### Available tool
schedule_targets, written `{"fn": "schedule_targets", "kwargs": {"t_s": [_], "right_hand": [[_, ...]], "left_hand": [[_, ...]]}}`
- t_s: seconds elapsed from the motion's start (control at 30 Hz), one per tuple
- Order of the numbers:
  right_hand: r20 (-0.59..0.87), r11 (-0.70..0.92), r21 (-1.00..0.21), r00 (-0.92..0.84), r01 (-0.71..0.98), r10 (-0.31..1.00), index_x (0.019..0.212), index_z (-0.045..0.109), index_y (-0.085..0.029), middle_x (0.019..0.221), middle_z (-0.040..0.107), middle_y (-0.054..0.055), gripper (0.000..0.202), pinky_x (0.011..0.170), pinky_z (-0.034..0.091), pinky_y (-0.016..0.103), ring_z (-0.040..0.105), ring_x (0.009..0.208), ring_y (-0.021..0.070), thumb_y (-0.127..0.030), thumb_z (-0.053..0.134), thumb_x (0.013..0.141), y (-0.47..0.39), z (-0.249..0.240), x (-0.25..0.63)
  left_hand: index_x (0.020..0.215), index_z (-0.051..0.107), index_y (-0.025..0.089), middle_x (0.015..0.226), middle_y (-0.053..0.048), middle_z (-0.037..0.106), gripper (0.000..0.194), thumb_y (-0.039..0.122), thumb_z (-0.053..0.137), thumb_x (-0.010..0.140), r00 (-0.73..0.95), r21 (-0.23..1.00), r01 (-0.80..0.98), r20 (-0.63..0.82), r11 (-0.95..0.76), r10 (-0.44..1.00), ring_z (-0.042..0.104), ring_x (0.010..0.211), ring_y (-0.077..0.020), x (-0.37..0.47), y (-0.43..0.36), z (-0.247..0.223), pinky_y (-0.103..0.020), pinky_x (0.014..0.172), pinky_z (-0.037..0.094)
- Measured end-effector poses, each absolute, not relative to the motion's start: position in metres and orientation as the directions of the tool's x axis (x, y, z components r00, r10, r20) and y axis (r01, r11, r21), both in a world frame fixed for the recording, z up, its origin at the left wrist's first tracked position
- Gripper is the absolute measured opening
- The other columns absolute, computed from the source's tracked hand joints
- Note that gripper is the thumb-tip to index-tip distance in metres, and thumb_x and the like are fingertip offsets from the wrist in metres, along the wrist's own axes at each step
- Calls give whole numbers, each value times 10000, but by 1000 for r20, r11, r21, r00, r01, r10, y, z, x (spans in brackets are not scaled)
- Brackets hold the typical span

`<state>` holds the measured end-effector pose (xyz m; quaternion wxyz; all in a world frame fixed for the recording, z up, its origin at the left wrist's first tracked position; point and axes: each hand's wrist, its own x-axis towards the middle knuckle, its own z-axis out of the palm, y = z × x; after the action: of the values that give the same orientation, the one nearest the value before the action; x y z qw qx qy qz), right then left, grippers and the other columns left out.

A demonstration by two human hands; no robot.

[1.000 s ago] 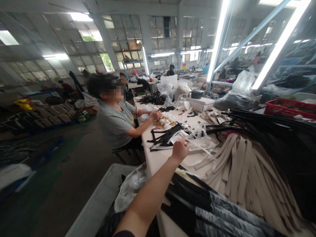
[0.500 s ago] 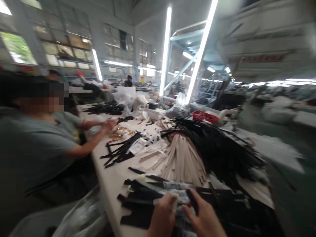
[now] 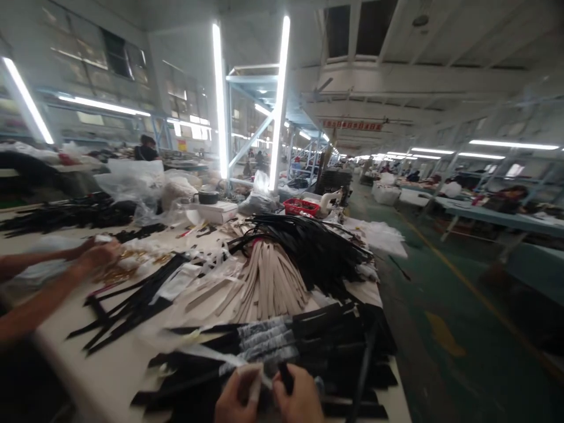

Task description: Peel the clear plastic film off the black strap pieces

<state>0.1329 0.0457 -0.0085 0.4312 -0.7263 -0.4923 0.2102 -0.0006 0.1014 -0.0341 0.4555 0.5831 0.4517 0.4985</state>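
Note:
Low in the view, my left hand (image 3: 235, 396) is closed, its fingertips pinched around a thin white strip (image 3: 211, 354) that runs off to the upper left. Close beside it, my right hand (image 3: 299, 396) is closed on a black strap (image 3: 286, 379), whose short end stands up between thumb and fingers. Beneath both hands lie black straps (image 3: 330, 338) in a layered pile, with bundles wrapped in printed whitish bands (image 3: 267, 341) across the middle. Motion blur hides the fine detail at my fingertips.
Beige straps (image 3: 268, 282) fan out ahead, beside a large heap of black straps (image 3: 317, 247). A red basket (image 3: 301, 207) and white box (image 3: 215, 212) stand farther back. At left, a co-worker's hands (image 3: 99, 255) work over gold-coloured pieces (image 3: 127, 264). A green-floored aisle (image 3: 440, 294) runs along the right.
My view has swung right, so the co-worker's head has left it and the aisle shows. My hands are closer together, and the white strip now trails clearly from my left hand.

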Motion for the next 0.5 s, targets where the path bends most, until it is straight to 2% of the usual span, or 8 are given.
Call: {"fn": "schedule_targets", "kwargs": {"t_s": [0.03,0.1,0.2,0.3,0.37,0.5], "right_hand": [[82,-166,-855,444,492,892,806,733,-183,781,750,89,216,708,503,298,693,758,261,-304,557,834,39,-6,133],[29,-200,-878,465,435,885,831,726,-169,792,752,104,253,711,503,317,696,765,273,-345,546,853,29,-7,134],[-16,-233,-882,470,409,883,846,720,-165,826,754,121,280,739,502,344,699,808,294,-410,584,844,18,-16,134],[-54,-253,-894,471,371,881,880,718,-161,877,757,132,299,771,509,357,703,851,300,-439,622,826,7,-27,130],[-85,-256,-909,456,328,886,895,708,-160,875,756,127,311,759,517,348,707,832,288,-452,625,827,0,-33,124],[-123,-269,-912,420,308,899,874,689,-174,838,752,99,316,724,512,328,705,783,265,-477,603,846,-8,-37,115]], "left_hand": [[937,698,213,936,-64,744,314,471,714,759,87,990,30,137,-140,987,715,888,-250,-1,97,-33,-315,816,576],[931,655,190,916,-73,721,297,439,705,777,-57,994,-31,104,-106,993,706,875,-235,-1,86,-35,-329,840,561],[871,599,173,778,-59,684,316,461,696,787,-85,988,-110,-122,113,989,695,705,-217,1,66,-46,-311,660,571],[860,576,166,670,-33,646,356,500,682,793,-9,923,-214,-331,321,944,671,597,-206,5,47,-57,-310,572,552],[931,594,157,724,-45,666,380,494,688,786,75,857,-296,-420,422,905,666,583,-196,8,38,-62,-314,561,548],[1001,657,124,861,-100,701,373,398,719,757,230,779,-372,-450,505,863,672,663,-177,7,32,-67,-253,557,507]]}}
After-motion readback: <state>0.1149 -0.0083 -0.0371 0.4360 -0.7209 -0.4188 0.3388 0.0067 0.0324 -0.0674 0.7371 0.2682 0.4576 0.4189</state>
